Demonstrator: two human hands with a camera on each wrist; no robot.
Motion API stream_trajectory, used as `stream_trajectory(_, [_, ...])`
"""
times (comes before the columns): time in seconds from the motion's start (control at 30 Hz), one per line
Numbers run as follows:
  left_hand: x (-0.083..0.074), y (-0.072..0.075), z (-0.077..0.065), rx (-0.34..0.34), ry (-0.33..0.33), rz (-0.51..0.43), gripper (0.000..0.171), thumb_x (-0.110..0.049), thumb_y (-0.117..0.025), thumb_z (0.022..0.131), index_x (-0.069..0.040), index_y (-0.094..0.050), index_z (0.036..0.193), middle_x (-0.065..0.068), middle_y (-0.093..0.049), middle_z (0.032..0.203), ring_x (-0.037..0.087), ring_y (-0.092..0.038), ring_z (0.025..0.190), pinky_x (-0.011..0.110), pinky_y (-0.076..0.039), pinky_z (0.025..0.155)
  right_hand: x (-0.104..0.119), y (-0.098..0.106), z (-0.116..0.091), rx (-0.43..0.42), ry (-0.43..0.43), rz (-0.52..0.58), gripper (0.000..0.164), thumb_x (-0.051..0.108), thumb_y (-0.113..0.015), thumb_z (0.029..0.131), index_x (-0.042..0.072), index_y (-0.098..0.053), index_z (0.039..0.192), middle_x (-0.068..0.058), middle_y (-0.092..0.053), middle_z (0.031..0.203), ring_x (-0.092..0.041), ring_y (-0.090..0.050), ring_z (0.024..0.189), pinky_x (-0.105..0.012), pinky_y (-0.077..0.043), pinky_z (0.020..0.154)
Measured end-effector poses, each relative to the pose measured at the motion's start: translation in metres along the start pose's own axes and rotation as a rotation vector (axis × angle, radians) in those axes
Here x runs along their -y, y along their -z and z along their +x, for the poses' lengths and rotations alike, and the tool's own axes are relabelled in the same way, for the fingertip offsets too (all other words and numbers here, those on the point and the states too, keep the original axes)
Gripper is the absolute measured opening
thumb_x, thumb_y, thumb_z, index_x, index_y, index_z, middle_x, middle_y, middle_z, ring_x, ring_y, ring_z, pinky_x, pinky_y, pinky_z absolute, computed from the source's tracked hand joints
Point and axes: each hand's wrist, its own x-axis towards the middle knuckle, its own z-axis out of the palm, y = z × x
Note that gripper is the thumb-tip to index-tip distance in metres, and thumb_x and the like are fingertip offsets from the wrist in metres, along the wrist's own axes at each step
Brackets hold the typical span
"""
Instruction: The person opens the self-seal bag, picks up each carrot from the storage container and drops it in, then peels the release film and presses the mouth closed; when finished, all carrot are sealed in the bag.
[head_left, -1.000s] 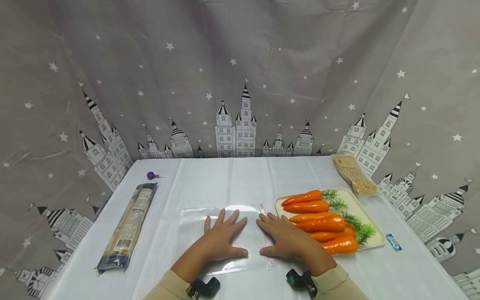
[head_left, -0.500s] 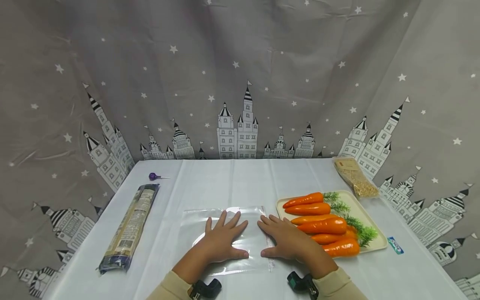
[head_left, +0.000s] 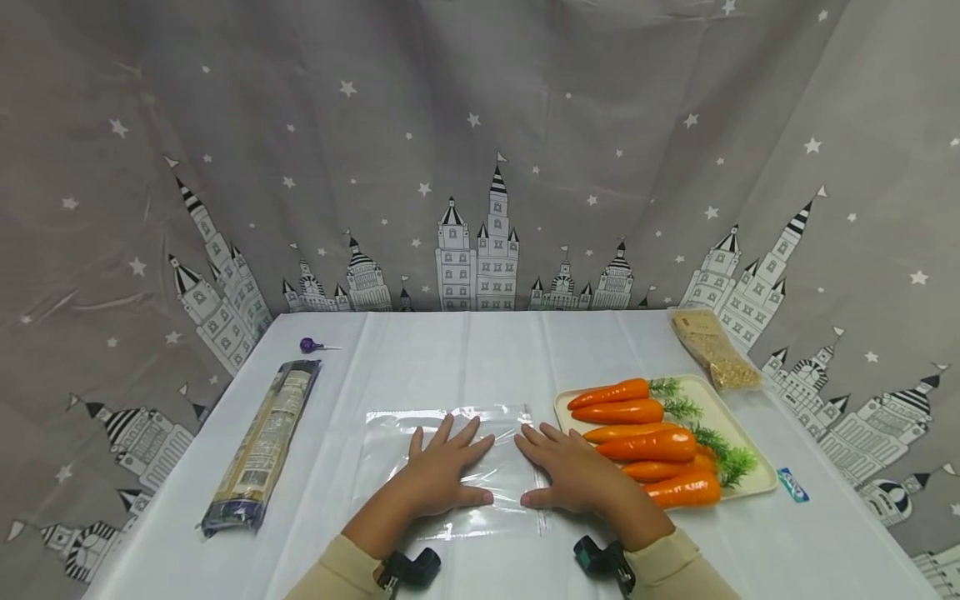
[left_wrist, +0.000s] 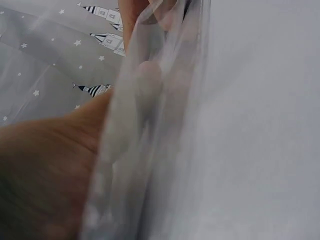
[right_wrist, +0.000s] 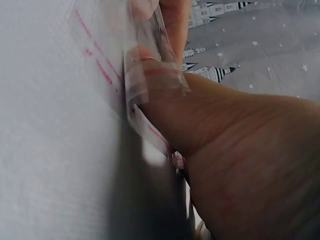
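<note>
A clear plastic bag [head_left: 506, 471] with red marks along its right edge lies flat on the white table. My left hand [head_left: 442, 475] rests on it, palm down with fingers spread. Near the red-marked edge, my right hand [head_left: 566, 471] also lies palm down, its fingers straight and reaching the bag. In the left wrist view, clear film [left_wrist: 120, 135] overlaps the thumb. The right wrist view shows film with red lines [right_wrist: 107, 72] and a strip of it across the thumb [right_wrist: 162, 90].
Right of my right hand, a cream tray [head_left: 723, 417] bears several orange carrots [head_left: 648, 446] with green tops. Behind it lies a bag of grain [head_left: 716, 350]; a small blue-green packet [head_left: 792, 485] is beside it. At left are a long noodle pack [head_left: 262, 450] and a purple lollipop [head_left: 309, 345].
The head view has shifted slightly. Both hands keep their places on the bag, and the things around them have not moved.
</note>
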Motion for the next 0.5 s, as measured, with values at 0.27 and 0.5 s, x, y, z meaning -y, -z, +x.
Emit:
stream_trajectory(0.27, [0.0066,0.0018,-0.0030,-0.034,-0.007,-0.075,0.080,-0.070,-0.068,0.088,-0.036,-0.047,0.157,0.000,-0.029,0.172,0.041,-0.011,0.162,0.080,-0.001,0.119,0.0001,0.0020,0.0014,-0.002,-0.007,0.006,0.096,0.076,-0.068,0.083,0.036,-0.033,0.164,0.008,-0.031,0.171,-0.028,-0.023,0.161,-0.063,-0.017,0.128])
stream_trajectory(0.5, [0.0067,0.0005,-0.0069,-0.061,-0.023,-0.097,0.074,-0.067,-0.069,0.090,-0.035,-0.051,0.154,0.000,-0.031,0.172,0.042,-0.013,0.161,0.080,-0.003,0.119,0.0024,0.0011,0.0007,-0.009,-0.002,0.021,0.095,0.074,-0.069,0.084,0.035,-0.034,0.164,0.008,-0.031,0.171,-0.029,-0.023,0.161,-0.064,-0.016,0.127])
